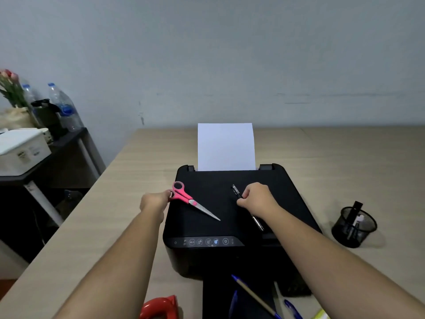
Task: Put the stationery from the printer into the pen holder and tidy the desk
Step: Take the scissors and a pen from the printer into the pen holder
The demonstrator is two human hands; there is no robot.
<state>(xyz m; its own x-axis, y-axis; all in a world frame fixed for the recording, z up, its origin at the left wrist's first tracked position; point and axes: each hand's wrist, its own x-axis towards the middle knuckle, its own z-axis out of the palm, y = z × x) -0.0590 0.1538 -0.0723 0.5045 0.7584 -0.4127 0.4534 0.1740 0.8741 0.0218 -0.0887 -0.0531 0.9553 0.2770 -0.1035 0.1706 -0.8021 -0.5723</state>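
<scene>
Wooden desk (142, 157) against grey wall | scissors (190, 200), pen (236, 192) atop printer (207, 222) | left hand (155, 201) pinching scissors handle, right hand (257, 198) clenched around pen | pen holder (354, 224) well right | risk: loose pinch, blades swinging, scissors slipping.

You had soft, dim, even light; the printer (226, 203) read nearly featureless black, soft shadows fell right of it, and wide-angle bending and blur grew away from it.
</scene>
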